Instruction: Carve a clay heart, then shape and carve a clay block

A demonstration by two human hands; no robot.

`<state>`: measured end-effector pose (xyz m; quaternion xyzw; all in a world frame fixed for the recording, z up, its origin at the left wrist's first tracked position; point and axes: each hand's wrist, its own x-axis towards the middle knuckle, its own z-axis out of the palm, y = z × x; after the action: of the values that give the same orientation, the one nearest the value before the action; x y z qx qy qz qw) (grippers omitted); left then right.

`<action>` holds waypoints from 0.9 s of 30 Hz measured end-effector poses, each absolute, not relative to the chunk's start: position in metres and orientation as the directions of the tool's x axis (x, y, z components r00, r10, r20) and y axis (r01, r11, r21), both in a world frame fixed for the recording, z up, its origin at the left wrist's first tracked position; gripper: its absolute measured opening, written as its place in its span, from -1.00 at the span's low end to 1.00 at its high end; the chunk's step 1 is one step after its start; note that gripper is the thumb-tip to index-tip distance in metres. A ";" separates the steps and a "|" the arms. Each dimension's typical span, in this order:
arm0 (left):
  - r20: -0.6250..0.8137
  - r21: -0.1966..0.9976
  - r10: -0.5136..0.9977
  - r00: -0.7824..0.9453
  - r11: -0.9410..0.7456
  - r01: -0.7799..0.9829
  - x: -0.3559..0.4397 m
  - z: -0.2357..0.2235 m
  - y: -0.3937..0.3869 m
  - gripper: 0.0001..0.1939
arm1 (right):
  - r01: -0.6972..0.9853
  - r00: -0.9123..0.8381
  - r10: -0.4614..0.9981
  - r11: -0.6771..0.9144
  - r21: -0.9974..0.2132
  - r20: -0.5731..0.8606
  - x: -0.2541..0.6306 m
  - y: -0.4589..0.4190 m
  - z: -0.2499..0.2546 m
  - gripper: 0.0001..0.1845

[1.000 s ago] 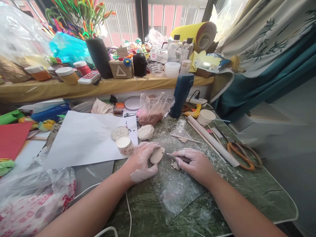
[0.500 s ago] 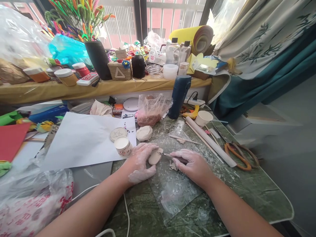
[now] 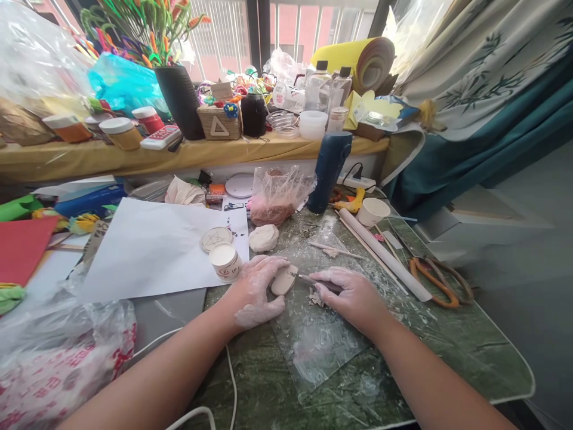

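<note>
A small oval slab of pale clay (image 3: 283, 280) lies on a clear plastic sheet (image 3: 329, 352). Curved along its left side, my left hand (image 3: 257, 292) steadies it, fingers at the far edge and thumb nearer me. White powder coats both hands. My right hand (image 3: 347, 292) pinches a slim clay modelling tool (image 3: 308, 278), whose tip touches the slab's upper right part. Clay scraps (image 3: 316, 297) lie just under the tool. Beyond my left hand sits a lump of white clay (image 3: 264, 238), with an open jar (image 3: 224, 261) to its left.
A white roller (image 3: 385, 254), thin sticks and orange-handled scissors (image 3: 434, 280) lie on the right. A blue flask (image 3: 330, 173) stands behind, beside bagged brown clay (image 3: 273, 209). White paper (image 3: 147, 257) covers the left side. A white cable (image 3: 231, 382) runs near my left forearm.
The whole view has shifted slightly. Both hands keep nearly the same place on the slab and tool, with the tool tip still at the slab's upper right.
</note>
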<state>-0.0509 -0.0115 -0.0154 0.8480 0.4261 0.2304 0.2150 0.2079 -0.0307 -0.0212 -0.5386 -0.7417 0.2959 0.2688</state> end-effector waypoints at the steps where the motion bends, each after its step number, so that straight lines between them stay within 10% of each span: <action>1: 0.213 0.560 0.821 0.530 -0.547 0.622 -0.051 -0.016 -0.012 -0.34 | 0.632 -0.291 0.953 0.256 -0.731 0.082 0.208 -0.031 -0.021 -0.73; 27: 0.230 0.594 0.816 0.531 -0.550 0.587 -0.049 -0.014 -0.013 -0.34 | 0.649 -0.376 0.914 0.379 -0.659 0.154 0.210 -0.039 -0.024 -0.73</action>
<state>-0.0490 -0.0132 -0.0137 0.8443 0.4155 0.2491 0.2291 0.2104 -0.0391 -0.0237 -0.4952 -0.7891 0.2558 0.2584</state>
